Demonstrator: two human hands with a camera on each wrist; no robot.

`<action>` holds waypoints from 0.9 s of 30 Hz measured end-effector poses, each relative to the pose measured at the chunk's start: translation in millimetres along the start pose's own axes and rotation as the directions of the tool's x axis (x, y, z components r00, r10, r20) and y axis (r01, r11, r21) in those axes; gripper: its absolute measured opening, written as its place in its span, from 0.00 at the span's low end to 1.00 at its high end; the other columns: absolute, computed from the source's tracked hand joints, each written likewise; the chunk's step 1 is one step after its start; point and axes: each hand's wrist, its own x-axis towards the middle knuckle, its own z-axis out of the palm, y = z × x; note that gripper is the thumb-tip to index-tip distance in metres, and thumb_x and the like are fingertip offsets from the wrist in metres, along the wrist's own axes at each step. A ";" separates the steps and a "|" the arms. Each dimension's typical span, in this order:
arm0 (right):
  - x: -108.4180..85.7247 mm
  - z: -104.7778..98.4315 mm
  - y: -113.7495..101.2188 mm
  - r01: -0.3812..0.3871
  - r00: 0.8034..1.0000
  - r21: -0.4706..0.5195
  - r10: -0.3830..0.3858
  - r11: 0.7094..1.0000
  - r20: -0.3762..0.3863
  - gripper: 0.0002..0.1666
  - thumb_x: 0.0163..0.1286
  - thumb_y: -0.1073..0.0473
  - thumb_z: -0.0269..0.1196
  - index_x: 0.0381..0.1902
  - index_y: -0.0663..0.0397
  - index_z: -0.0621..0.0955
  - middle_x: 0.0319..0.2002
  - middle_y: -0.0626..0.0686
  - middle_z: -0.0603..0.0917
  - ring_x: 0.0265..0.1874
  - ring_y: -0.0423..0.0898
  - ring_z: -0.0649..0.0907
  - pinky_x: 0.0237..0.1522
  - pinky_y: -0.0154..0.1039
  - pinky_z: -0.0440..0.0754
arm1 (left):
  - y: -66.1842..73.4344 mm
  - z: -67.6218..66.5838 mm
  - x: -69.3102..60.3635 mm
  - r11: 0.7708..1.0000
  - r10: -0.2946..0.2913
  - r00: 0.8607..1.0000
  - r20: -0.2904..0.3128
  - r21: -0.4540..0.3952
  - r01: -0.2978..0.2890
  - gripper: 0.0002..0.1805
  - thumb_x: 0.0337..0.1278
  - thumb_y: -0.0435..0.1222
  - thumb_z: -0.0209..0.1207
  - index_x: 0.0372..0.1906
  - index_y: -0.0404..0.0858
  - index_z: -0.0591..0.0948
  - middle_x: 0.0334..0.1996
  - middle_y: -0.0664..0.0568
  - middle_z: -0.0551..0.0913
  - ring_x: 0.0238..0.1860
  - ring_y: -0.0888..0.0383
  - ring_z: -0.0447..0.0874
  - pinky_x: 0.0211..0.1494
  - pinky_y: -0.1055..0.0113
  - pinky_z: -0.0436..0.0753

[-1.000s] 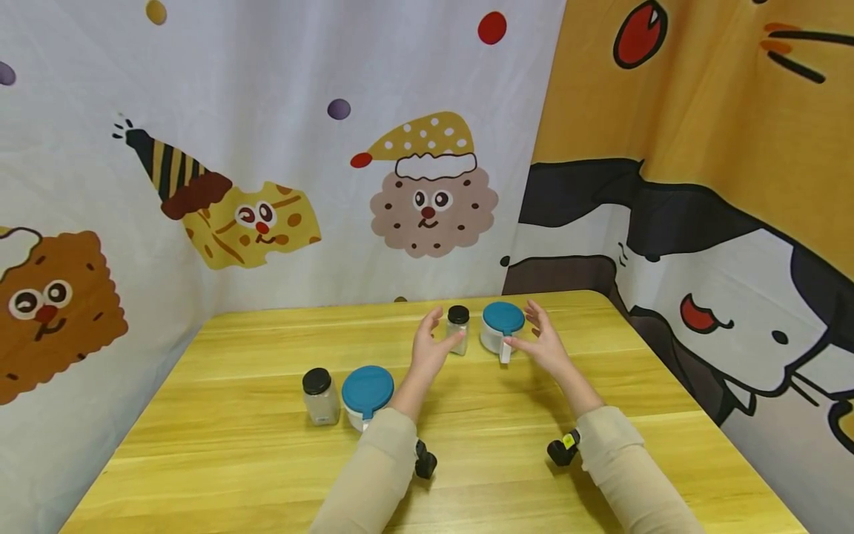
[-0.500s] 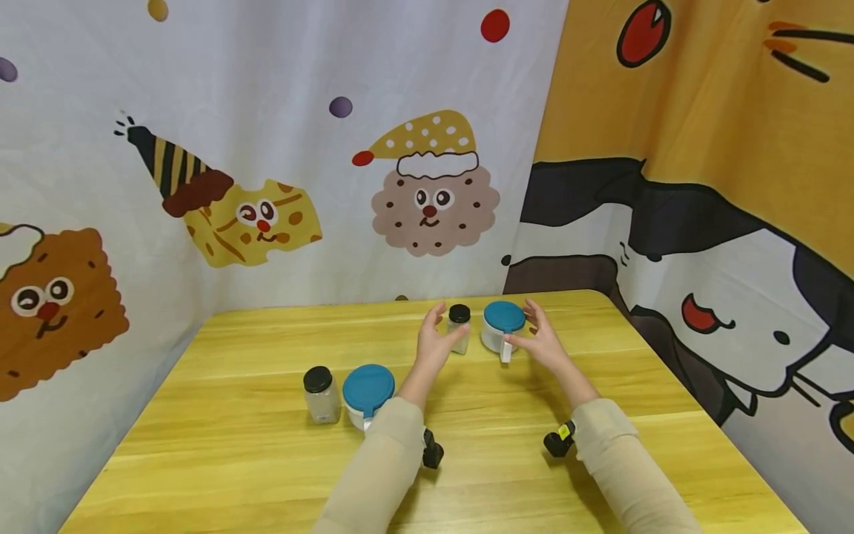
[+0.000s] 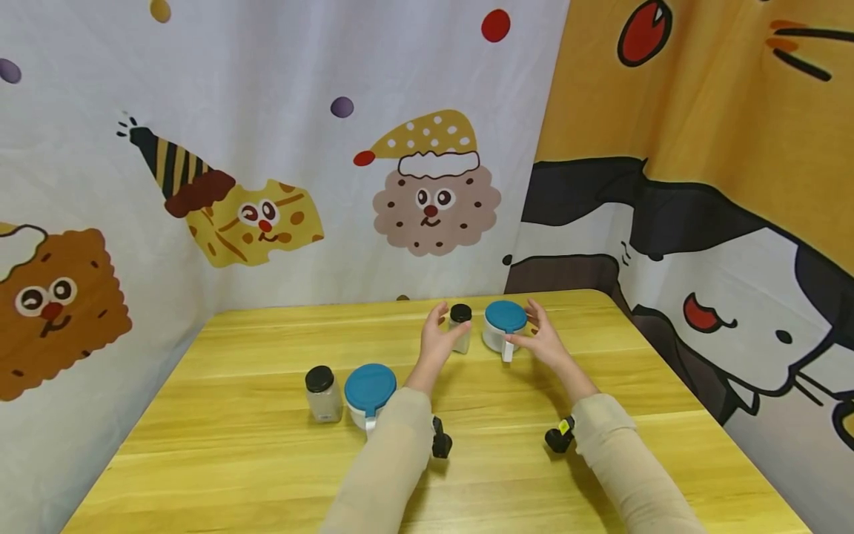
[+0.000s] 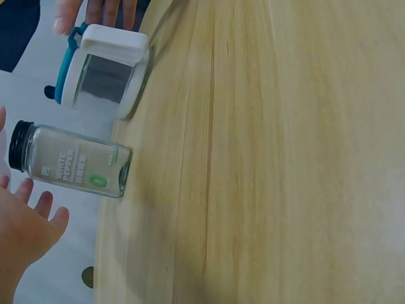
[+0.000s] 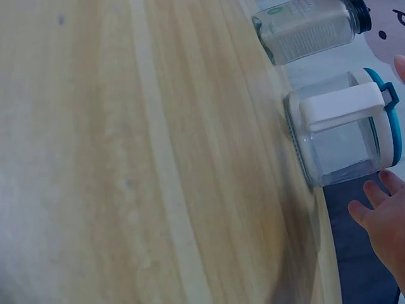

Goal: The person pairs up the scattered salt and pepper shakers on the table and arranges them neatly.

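At the far side of the table, my left hand [image 3: 437,345] is spread beside a black-capped glass spice bottle [image 3: 459,330]. In the left wrist view this bottle [image 4: 76,161] carries a "White Pepper" label, and my fingertips are close to it; contact cannot be told. Just right of it stands a clear seasoning jar [image 5: 345,149] with a blue lid [image 3: 505,316] and white handle [image 3: 508,351]. My right hand [image 3: 547,343] lies at the jar's right side, fingers spread and thumb near the handle. Whether it touches is unclear. Both vessels are upright.
Nearer on the left, another black-capped bottle [image 3: 323,397] stands beside a second blue-lidded jar [image 3: 370,387], partly hidden by my left sleeve [image 3: 390,452]. Cartoon-printed curtains [image 3: 280,89] hang behind the wooden table [image 3: 494,482] and along its right side.
My left forearm has shifted slightly right and forward, with the left hand edging closer to the pepper bottle. The right hand stays almost still. The bottles and jars have not moved.
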 end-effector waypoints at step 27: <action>17.2 0.5 35.6 -0.054 0.998 0.019 0.054 0.998 0.021 0.60 0.60 0.61 0.69 0.76 0.57 0.41 0.71 0.70 0.49 0.68 0.69 0.54 0.64 0.62 0.55 | -4.3 -2.2 10.7 0.997 -0.068 0.993 0.092 0.051 0.063 0.38 0.54 0.41 0.68 0.69 0.40 0.66 0.67 0.45 0.67 0.65 0.44 0.64 0.62 0.51 0.68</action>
